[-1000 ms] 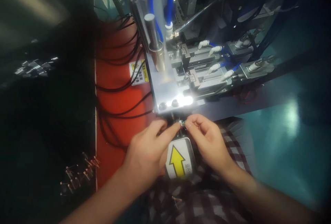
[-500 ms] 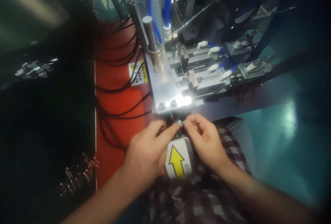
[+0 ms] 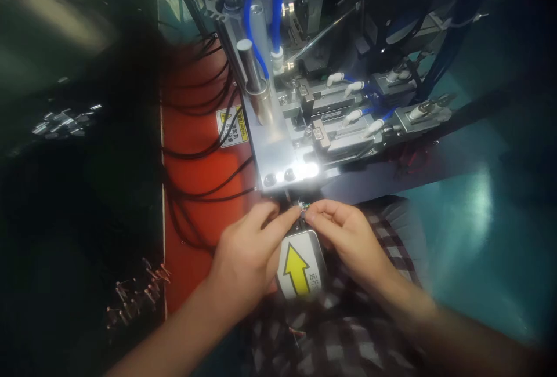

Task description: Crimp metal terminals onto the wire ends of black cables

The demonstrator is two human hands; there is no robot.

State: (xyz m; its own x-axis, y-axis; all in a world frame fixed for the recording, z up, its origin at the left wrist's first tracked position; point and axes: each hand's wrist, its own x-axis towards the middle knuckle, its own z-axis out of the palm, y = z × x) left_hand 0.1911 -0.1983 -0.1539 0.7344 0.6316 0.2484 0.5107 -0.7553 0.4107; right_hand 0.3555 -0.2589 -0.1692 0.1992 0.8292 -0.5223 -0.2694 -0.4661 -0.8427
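Note:
My left hand (image 3: 250,243) is closed, its thumb and forefinger pressed at a tiny white connector (image 3: 301,206) in front of the machine's bright metal plate (image 3: 278,153). Thin coloured wires (image 3: 307,205) come off the connector's right side. From the right, my right hand (image 3: 348,229) pinches these wires close to the connector, its other fingers curled. The two sets of fingertips almost touch. Just below them sits a white cover with a yellow arrow (image 3: 297,267). Fingertips hide much of the connector.
Pneumatic cylinders (image 3: 348,127) with white fittings and blue hoses (image 3: 278,11) fill the back right. Black cables (image 3: 200,153) cross the red surface (image 3: 195,214) at left. Small metal pieces (image 3: 63,123) and copper-coloured parts (image 3: 139,296) lie on the dark surface.
My right thumb and forefinger have shifted slightly left and are straighter, nearer to the connector. My left hand keeps nearly the same place. The camera's view has moved a little.

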